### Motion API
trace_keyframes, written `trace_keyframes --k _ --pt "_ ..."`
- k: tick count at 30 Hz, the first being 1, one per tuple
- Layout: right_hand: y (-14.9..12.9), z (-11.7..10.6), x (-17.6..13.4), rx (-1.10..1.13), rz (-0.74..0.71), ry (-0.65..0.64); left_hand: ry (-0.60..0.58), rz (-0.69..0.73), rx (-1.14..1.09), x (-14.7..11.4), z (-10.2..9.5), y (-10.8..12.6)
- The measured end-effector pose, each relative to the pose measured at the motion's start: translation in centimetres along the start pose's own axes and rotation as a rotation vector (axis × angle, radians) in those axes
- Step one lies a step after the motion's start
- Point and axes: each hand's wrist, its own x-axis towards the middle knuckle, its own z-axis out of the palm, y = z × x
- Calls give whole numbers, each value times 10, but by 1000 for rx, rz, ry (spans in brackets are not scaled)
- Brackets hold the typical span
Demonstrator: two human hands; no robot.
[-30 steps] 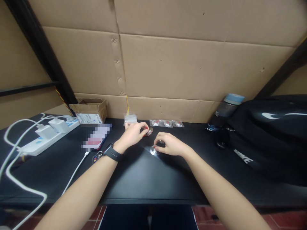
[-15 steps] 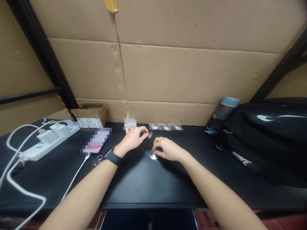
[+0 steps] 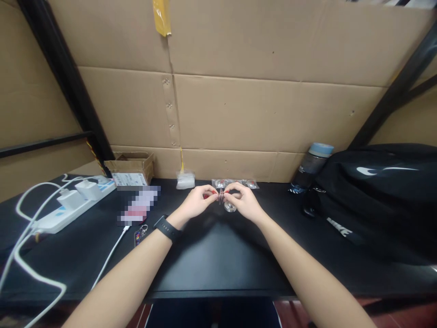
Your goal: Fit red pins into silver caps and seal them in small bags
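Note:
In the middle of the head view, my left hand pinches the red part of a small shiny metal disc, which looks like a finger cymbal. My right hand pinches a red part on the other side. The discs are turned edge-on between my fingertips, close together or touching; I cannot tell which. Beneath my right fingers another round shiny piece lies on the black table. Behind my hands, clear packets with red-centred metal discs lie in a row, partly hidden by my right hand.
A stack of clear bags lies behind my left hand. To the left are a cardboard box, a phone on a cable, a keyring and a power strip. A bottle and black bag stand right.
My hands have come together. The right has risen off the table with its disc, and the left has shifted slightly right and lower. The view has tilted up a little.

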Motion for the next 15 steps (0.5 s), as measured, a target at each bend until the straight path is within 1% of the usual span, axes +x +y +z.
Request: trace_keyframes --k 3,6,8,15 --pt "2 2 -1 102 80 -21 42 -8 5 -2 6 1" --pt "3 3 -2 136 126 -47 128 -12 66 -2 11 0" --pt "3 3 -3 154 155 -73 160 -21 89 -3 13 -2" --pt "0 2 -3 240 203 -72 162 -35 107 -2 16 -6"
